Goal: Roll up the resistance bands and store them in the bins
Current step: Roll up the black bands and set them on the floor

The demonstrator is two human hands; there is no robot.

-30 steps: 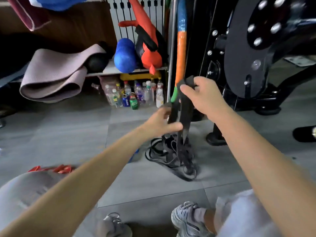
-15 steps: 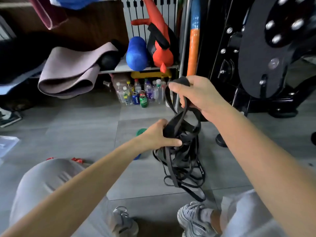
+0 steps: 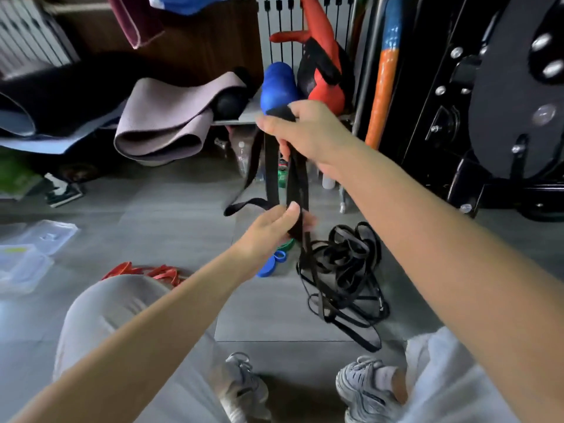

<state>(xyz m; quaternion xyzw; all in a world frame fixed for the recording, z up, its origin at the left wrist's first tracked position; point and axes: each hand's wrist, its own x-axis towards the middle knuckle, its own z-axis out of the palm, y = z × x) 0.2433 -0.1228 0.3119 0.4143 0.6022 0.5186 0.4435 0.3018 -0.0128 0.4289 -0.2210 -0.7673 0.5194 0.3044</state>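
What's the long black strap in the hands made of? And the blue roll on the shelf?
The black strap looks like matte rubber or latex: thin, flat, hanging limp between the right hand and the left hand; woven fabric cannot be ruled out. The blue roll looks like foam: dull, no shine, rounded end. That is a guess.

The location is a gym or home-gym storage corner. A black exercise machine (image 3: pixel 500 117) with bolted plates stands at the right of the view; a low shelf (image 3: pixel 244 116) carries a loosely rolled mat (image 3: pixel 164 123) and a blue foam roller (image 3: pixel 277 87). On the grey tiled floor (image 3: pixel 152 215) lie black resistance bands (image 3: pixel 345 270) and red bands (image 3: pixel 161 273).
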